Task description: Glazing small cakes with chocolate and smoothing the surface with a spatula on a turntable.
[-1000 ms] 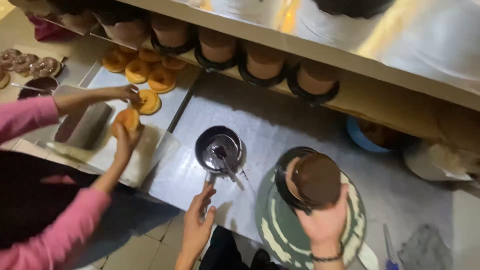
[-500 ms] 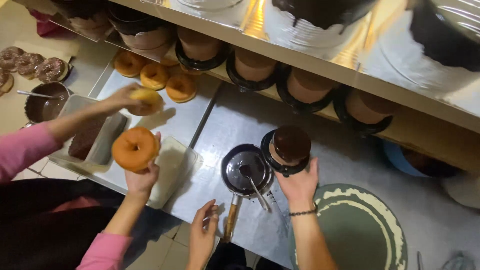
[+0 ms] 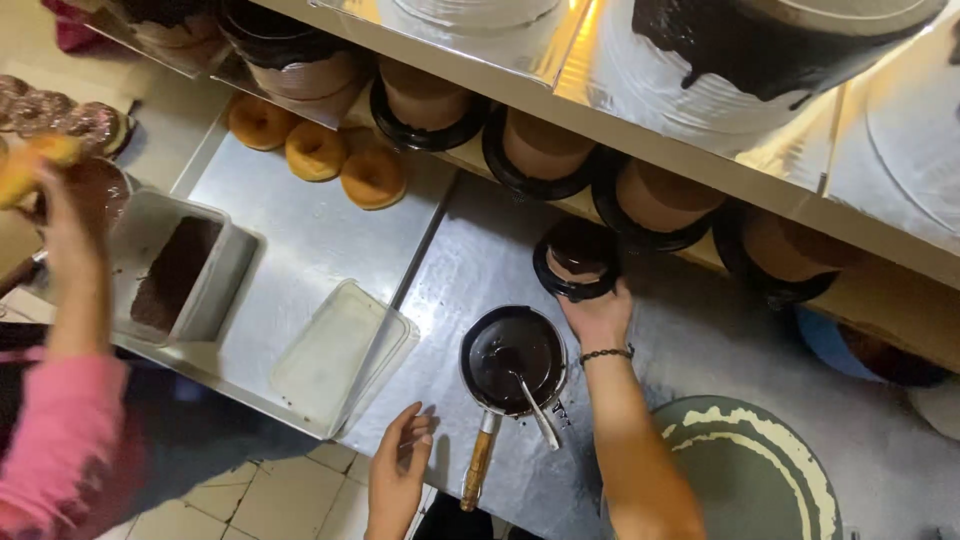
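Observation:
My right hand (image 3: 598, 316) reaches forward and grips a round brown cake on a black base (image 3: 576, 258), set on the steel counter (image 3: 480, 260) just in front of the lower shelf. My left hand (image 3: 398, 478) rests with its fingers apart on the counter's near edge, holding nothing. Between my hands stands a small saucepan of dark chocolate (image 3: 512, 358) with a spoon in it and a wooden handle (image 3: 478, 470) pointing toward me.
More brown cakes on black bases (image 3: 540, 150) line the shelf. A green turntable (image 3: 750, 470) is at right. A person in a pink sleeve (image 3: 60, 440) at left holds a doughnut (image 3: 30, 165) over a chocolate bowl. Three doughnuts (image 3: 316, 150), two clear tubs (image 3: 340, 350).
My right hand has carried the cake from the turntable leftward and forward to the counter by the shelf. The other person's hands moved left with the doughnuts, off the tray.

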